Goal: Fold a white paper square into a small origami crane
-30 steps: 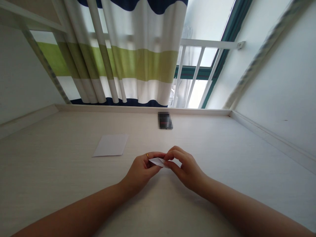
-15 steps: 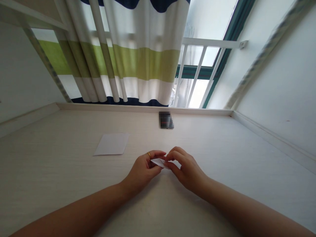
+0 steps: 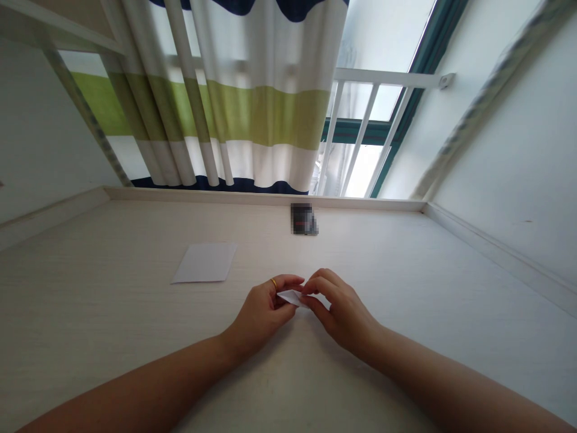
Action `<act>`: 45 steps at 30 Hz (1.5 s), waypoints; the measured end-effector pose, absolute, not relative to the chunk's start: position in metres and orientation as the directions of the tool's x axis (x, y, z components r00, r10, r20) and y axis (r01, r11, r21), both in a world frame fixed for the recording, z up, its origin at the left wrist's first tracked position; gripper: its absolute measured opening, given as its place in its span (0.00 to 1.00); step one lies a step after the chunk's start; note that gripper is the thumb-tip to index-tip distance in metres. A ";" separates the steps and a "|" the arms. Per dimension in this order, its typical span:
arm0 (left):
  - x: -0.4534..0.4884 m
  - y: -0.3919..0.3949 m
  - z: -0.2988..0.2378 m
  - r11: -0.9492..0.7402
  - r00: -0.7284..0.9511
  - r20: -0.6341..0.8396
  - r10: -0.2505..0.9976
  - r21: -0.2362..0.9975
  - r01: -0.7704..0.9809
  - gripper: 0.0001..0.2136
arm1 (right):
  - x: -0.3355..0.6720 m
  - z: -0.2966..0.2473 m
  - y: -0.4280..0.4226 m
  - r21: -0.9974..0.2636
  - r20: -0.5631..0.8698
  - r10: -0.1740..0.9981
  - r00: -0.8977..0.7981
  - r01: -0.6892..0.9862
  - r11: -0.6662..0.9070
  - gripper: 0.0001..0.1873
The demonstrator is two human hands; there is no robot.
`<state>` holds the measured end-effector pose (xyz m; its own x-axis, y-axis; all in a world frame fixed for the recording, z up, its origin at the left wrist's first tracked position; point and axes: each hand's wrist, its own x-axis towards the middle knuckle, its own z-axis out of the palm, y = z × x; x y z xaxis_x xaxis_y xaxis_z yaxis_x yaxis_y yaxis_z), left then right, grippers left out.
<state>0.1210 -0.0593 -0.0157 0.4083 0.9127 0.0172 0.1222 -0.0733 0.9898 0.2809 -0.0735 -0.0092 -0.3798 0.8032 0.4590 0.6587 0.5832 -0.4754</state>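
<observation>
Between my two hands is a small piece of folded white paper (image 3: pixel 291 297), pointed at its left end. My left hand (image 3: pixel 265 304), with a gold ring on one finger, grips it from the left between thumb and fingers. From the right, my right hand (image 3: pixel 340 300) pinches the paper's other end with thumb and fingertips. Both hands are just above the pale surface, and their fingers hide part of the folds. A flat sheet of white paper (image 3: pixel 205 263) lies to the left, beyond my left hand.
The pale wood-grain surface (image 3: pixel 135 337) has a raised rim (image 3: pixel 225 197) at the back. Close to that rim lies a dark, pixelated object (image 3: pixel 303 219). Behind it hang a striped curtain (image 3: pixel 270 114) and white railings (image 3: pixel 360 129) before a window. A white wall (image 3: pixel 518 168) borders the right.
Both hands keep their hold on the folded paper, with almost no movement of the fingers. The whole view has shifted very slightly.
</observation>
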 end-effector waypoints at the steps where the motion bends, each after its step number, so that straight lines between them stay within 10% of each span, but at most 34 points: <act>1: 0.121 -0.059 -0.016 -0.077 0.409 0.018 0.912 0.989 0.128 0.17 | 0.281 -0.009 -0.073 -0.477 0.458 0.804 -0.380 0.658 0.583 0.04; 45: 0.120 -0.055 -0.024 -0.059 0.436 0.014 0.900 0.994 0.091 0.10 | 0.282 -0.007 -0.076 -0.220 0.504 0.664 -0.553 0.661 0.718 0.06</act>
<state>0.1203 -0.0551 -0.0242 0.4364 0.8997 0.0139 0.0910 -0.0595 0.9941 0.2824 -0.0761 -0.0072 -0.5527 0.6637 0.5041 0.6609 0.7175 -0.2200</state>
